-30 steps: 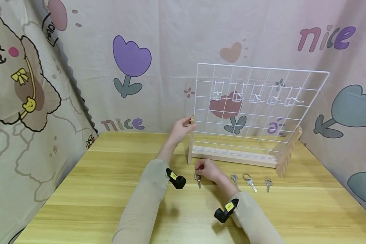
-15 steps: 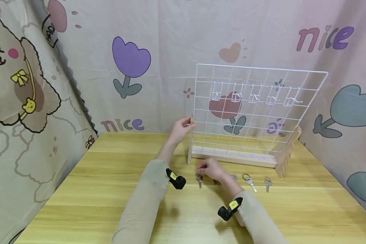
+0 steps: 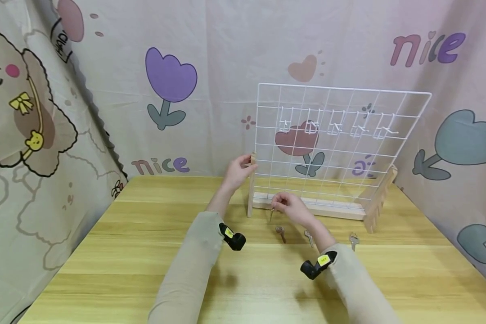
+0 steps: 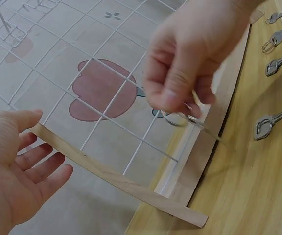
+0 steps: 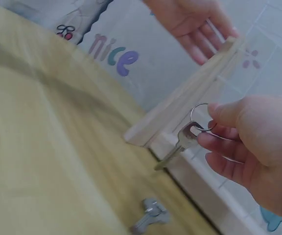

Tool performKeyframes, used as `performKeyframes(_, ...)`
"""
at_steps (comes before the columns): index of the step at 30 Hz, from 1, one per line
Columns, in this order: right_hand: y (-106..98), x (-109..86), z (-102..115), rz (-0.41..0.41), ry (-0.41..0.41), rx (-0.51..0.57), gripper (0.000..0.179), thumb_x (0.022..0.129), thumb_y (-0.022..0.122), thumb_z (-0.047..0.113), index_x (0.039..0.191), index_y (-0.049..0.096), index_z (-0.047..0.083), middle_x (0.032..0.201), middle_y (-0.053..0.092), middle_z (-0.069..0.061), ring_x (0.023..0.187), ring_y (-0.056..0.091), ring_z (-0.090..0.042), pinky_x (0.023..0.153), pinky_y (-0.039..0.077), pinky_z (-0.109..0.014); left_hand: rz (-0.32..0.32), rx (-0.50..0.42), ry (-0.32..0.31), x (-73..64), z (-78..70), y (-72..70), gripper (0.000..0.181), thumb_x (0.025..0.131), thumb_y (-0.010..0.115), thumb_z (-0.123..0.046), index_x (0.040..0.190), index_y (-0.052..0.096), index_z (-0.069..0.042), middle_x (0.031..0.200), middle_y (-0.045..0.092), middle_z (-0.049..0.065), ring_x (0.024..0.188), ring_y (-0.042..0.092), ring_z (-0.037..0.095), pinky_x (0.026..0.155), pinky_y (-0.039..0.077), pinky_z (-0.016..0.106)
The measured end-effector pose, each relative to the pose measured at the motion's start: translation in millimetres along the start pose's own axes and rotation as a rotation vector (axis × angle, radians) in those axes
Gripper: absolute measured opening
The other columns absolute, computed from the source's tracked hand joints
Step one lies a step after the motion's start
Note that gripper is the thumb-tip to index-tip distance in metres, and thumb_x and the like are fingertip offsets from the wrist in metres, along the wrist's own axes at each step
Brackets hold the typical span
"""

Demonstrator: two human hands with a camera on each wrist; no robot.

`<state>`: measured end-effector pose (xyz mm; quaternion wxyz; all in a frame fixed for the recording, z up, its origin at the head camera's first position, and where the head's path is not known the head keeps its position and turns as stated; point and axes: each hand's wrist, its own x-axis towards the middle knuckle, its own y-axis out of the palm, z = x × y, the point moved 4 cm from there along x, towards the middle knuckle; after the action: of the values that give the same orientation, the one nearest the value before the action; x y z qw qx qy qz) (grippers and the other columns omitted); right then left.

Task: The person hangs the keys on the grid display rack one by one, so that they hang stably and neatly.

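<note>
My left hand (image 3: pixel 238 173) holds the top of the left wooden side post (image 4: pixel 102 171) of a white wire grid rack (image 3: pixel 328 155), with its thumb on one side and fingers on the other. Low in front of the rack's left end, my right hand (image 3: pixel 293 209) pinches a metal ring (image 5: pixel 192 111) between thumb and fingers. From that ring a silver key (image 5: pixel 181 141) hangs above the table, blade down. Below the right hand, another key (image 3: pixel 281 234) lies on the wood. In the left wrist view, a key with a ring (image 4: pixel 280 36) lies among the others.
Several white hooks (image 3: pixel 335 128) hang in a row on the grid. More loose keys (image 3: pixel 354 240) lie on the wooden table (image 3: pixel 137 252) to the right. A printed curtain (image 3: pixel 222 54) stands behind, and the right wooden post (image 3: pixel 380 198) braces the rack's far end.
My right hand has lifted the ring and key off the table and moved up and right toward the rack. The left hand stays at the post.
</note>
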<state>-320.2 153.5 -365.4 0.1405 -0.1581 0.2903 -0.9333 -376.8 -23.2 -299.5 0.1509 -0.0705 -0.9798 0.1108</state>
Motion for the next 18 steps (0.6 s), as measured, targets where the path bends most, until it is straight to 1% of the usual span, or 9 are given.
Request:
performKeyframes(2,-6.5,2.2,4.4,-0.013,-0.005,-0.003,0.011,0.094,0.054,0.011,0.091,0.059,0.001,0.080,0.056,-0.009,0.070,0.049,-0.019,0.061,0.042,-0.027,0.006,0.009,-0.005,0.1,-0.4,0.2,0.049,0.089,0.062,-0.012,0.132,0.045,0.004,0.127,0.053,0.020,0.112,0.053,0.032,0.094,0.044,0.038)
performKeyframes(3,-10.1,1.5,11.4,-0.017,-0.008,0.002,0.011,0.094,0.054,0.009,0.091,0.059,0.000,0.081,0.057,-0.011,0.071,0.050,-0.020,0.062,0.045,-0.030,0.009,0.012,-0.008,0.1,-0.6,0.3,0.050,0.089,0.062,-0.013,0.133,0.045,0.004,0.128,0.053,0.020,0.113,0.053,0.032,0.094,0.044,0.038)
performKeyframes(4,-13.3,3.2,13.5,-0.018,-0.008,0.004,0.011,0.094,0.053,0.009,0.092,0.058,0.000,0.081,0.058,-0.012,0.073,0.052,-0.020,0.064,0.047,-0.032,0.011,0.016,-0.011,0.4,-0.7,0.4,0.050,0.089,0.063,-0.013,0.133,0.045,0.003,0.128,0.052,0.020,0.113,0.052,0.032,0.094,0.044,0.038)
performKeyframes(9,-29.2,11.7,25.3,-0.013,-0.040,0.062,0.012,0.094,0.051,0.004,0.093,0.057,-0.007,0.081,0.059,-0.014,0.078,0.057,-0.033,0.069,0.052,-0.042,0.018,0.022,-0.019,2.4,-1.1,0.9,0.051,0.089,0.063,-0.012,0.133,0.045,0.003,0.128,0.052,0.019,0.113,0.052,0.031,0.094,0.044,0.037)
performKeyframes(10,-32.1,15.0,23.7,-0.016,-0.050,0.066,0.012,0.094,0.051,0.004,0.092,0.057,-0.007,0.080,0.058,-0.011,0.076,0.057,-0.034,0.067,0.053,-0.040,0.018,0.022,-0.019,2.8,-1.2,0.8,0.051,0.089,0.063,-0.012,0.133,0.044,0.004,0.128,0.052,0.019,0.113,0.052,0.031,0.094,0.044,0.037)
performKeyframes(11,-35.4,16.1,27.0,-0.023,-0.059,0.075,0.012,0.094,0.051,0.003,0.092,0.057,-0.008,0.079,0.058,-0.012,0.075,0.056,-0.036,0.065,0.053,-0.038,0.018,0.020,-0.018,3.0,-1.5,0.7,0.050,0.089,0.062,-0.011,0.133,0.044,0.004,0.128,0.052,0.020,0.114,0.052,0.031,0.094,0.044,0.038)
performKeyframes(13,-41.2,18.2,33.6,-0.034,-0.067,0.082,0.013,0.094,0.052,0.003,0.091,0.057,-0.009,0.077,0.058,-0.012,0.073,0.057,-0.034,0.063,0.053,-0.035,0.015,0.014,-0.019,3.2,-1.9,0.4,0.050,0.089,0.062,-0.010,0.133,0.044,0.005,0.128,0.052,0.021,0.114,0.051,0.032,0.095,0.043,0.038)
performKeyframes(15,-47.2,20.4,39.0,-0.047,-0.069,0.079,0.013,0.094,0.052,0.003,0.092,0.056,-0.009,0.076,0.059,-0.013,0.070,0.058,-0.029,0.060,0.053,-0.028,0.015,0.011,-0.020,3.1,-1.9,0.1,0.049,0.089,0.061,-0.009,0.132,0.044,0.005,0.127,0.052,0.021,0.115,0.051,0.032,0.096,0.042,0.038)
performKeyframes(18,-56.5,23.8,46.9,-0.071,-0.065,0.072,0.014,0.094,0.053,0.004,0.092,0.057,-0.010,0.076,0.060,-0.015,0.067,0.059,-0.020,0.060,0.052,-0.023,0.019,0.012,-0.023,2.7,-1.7,0.3,0.048,0.089,0.061,-0.009,0.132,0.044,0.005,0.127,0.052,0.021,0.115,0.051,0.032,0.096,0.042,0.039)
